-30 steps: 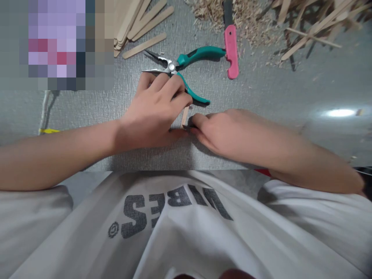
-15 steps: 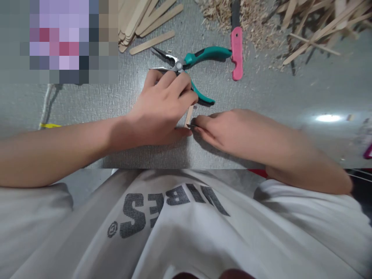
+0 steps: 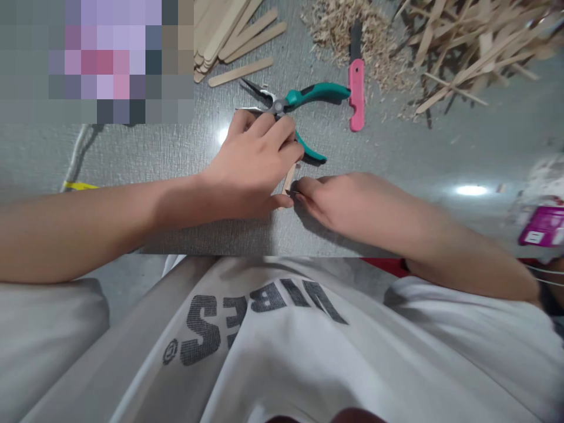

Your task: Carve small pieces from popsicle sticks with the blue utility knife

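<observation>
"At the table's (image 3: 418,153) left edge, what is logged?"

"Yellow tape (image 3: 79,186) and a pale cable (image 3: 74,155), side by side, at 9 o'clock from the hands and well apart from them."

"Left hand?"

"Left hand (image 3: 251,170) sits knuckles-up at mid-table. Its fingers are pressed together and curled down over a short stick (image 3: 289,176). The thumb tip rests on the table at the stick's near end."

"Location of the stick?"

"Between the two hands, near the table's front edge, with its long axis running roughly 12 to 6. The left fingers hide most of it and only a narrow strip shows."

"Beyond the left hand?"

"Teal-handled pliers (image 3: 317,91) at 12 o'clock, lying with the nose parted and pointing to 10. The left fingertips overlap the near handle. Whether they touch it cannot be told. A stack (image 3: 220,29) of long flat blanks lies at 11, one loose beside it."

"Right hand?"

"Right hand (image 3: 348,200) enters from 4 o'clock. Its fingers are drawn together, the tips pinching the stick's near end and meeting the left thumb. Something small and dark shows at the tips, but it cannot be identified."

"Further right?"

"Pink-handled knife (image 3: 356,88) at 1 o'clock from the stick, just beside the pliers' far handle, its blade end lying in shavings (image 3: 335,23). A heap of splints (image 3: 467,41) lies at 2 o'clock. A purple packet (image 3: 544,226), blurred, sits at 3 o'clock by the right edge."
</observation>
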Tool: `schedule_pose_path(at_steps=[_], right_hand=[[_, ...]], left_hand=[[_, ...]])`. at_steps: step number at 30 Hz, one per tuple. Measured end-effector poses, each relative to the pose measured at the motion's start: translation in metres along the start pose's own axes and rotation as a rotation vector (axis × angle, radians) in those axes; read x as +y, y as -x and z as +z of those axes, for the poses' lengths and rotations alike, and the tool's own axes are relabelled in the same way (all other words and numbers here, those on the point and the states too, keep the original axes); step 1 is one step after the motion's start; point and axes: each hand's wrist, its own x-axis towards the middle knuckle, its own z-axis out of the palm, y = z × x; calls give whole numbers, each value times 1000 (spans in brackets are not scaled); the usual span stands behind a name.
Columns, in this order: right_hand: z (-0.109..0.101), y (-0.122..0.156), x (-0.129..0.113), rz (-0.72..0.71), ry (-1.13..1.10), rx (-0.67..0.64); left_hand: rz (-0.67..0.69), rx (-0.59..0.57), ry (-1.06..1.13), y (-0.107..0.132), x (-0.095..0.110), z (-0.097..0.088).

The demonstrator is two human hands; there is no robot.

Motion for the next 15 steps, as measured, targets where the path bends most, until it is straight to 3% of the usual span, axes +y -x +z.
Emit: schedule_pose_path(at_steps=[15], right_hand=[[-14,-2,-5,-57,118,-28]], left_hand=[[48,-14,-99,-5,3,1]])
